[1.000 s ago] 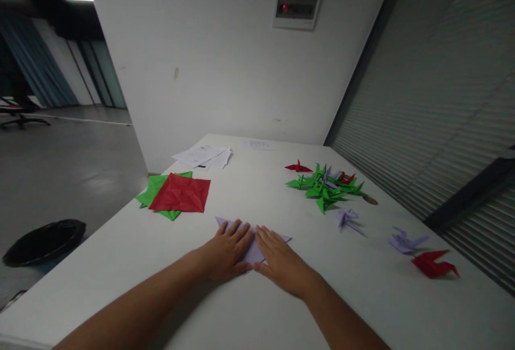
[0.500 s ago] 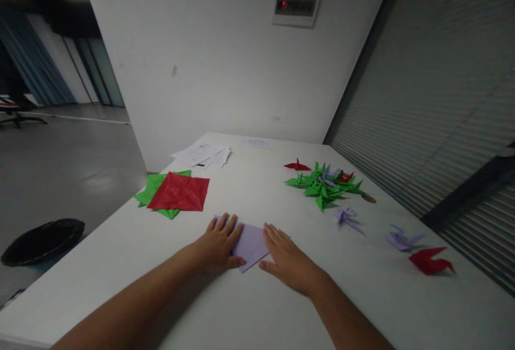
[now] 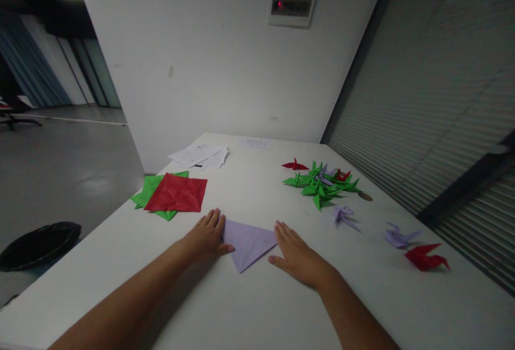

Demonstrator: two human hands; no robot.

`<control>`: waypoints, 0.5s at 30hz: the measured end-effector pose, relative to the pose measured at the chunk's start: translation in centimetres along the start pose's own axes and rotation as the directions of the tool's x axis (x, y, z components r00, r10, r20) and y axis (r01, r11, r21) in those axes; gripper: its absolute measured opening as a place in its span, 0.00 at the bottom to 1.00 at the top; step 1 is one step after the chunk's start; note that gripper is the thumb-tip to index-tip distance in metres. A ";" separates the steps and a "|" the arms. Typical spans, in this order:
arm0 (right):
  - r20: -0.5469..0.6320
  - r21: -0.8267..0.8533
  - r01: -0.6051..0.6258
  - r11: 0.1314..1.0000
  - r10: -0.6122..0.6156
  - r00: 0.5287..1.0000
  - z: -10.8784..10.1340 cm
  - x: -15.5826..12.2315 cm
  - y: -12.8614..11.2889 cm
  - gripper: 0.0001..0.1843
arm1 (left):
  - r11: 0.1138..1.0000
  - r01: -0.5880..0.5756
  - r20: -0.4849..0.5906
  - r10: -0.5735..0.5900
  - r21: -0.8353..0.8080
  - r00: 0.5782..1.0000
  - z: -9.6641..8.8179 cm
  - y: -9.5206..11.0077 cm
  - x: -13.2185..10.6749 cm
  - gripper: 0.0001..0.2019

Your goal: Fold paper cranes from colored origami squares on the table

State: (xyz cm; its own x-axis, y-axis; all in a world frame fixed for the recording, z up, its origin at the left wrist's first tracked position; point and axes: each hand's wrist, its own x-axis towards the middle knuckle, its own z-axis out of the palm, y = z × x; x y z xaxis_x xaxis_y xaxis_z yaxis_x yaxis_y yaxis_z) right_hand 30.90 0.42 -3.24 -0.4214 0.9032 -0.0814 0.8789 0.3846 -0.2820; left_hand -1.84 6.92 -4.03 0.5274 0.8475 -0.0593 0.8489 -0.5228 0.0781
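A sheet of purple paper (image 3: 247,243), folded into a triangle, lies flat on the white table (image 3: 245,312) with one corner pointing towards me. On its left end rests my left hand (image 3: 209,236), palm down, fingers extended and thumb on the paper. My right hand (image 3: 295,253) lies flat at the right corner, its fingertips touching that end and its thumb stretched out beside the lower edge. Both hands are open. My left fingers hide the left corner of the triangle.
Red paper (image 3: 177,193) overlaps green paper (image 3: 148,192) at the left. To the right is a pile of green paper cranes (image 3: 317,184), with purple (image 3: 398,236) and red cranes (image 3: 427,257) nearer. Printed sheets (image 3: 197,154) lie far back; a black-lined bin (image 3: 40,245) stands on the floor.
My hands have slid apart, the left one leftward and the right one slightly rightward, uncovering more of the purple triangle. The camera view has shifted a little.
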 end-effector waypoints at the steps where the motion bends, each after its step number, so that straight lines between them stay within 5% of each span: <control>1: -0.001 0.000 -0.008 1.000 0.008 1.000 0.0 0.0 0.1 0.49 | 1.000 0.002 -0.001 -0.002 0.004 1.000 -0.1 -0.2 0.0 0.54; 7: -0.132 0.007 0.026 1.000 -0.025 0.991 -0.3 0.5 -0.7 0.46 | 1.000 -0.019 0.004 0.020 -0.013 1.000 -0.2 -0.9 0.2 0.57; 15: -0.304 0.006 0.194 0.981 -0.183 0.935 -1.6 1.5 -3.9 0.22 | 0.981 -0.160 -0.084 0.152 -0.109 0.985 0.2 -1.3 0.3 0.56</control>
State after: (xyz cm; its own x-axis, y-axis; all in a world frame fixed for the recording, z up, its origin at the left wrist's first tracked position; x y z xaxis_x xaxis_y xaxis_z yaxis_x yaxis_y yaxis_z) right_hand 27.19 0.59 -0.75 -0.4872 0.8318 0.2659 0.7789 0.5516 -0.2984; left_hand -2.73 7.86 -4.40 0.6452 0.7631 0.0370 0.7444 -0.6388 0.1943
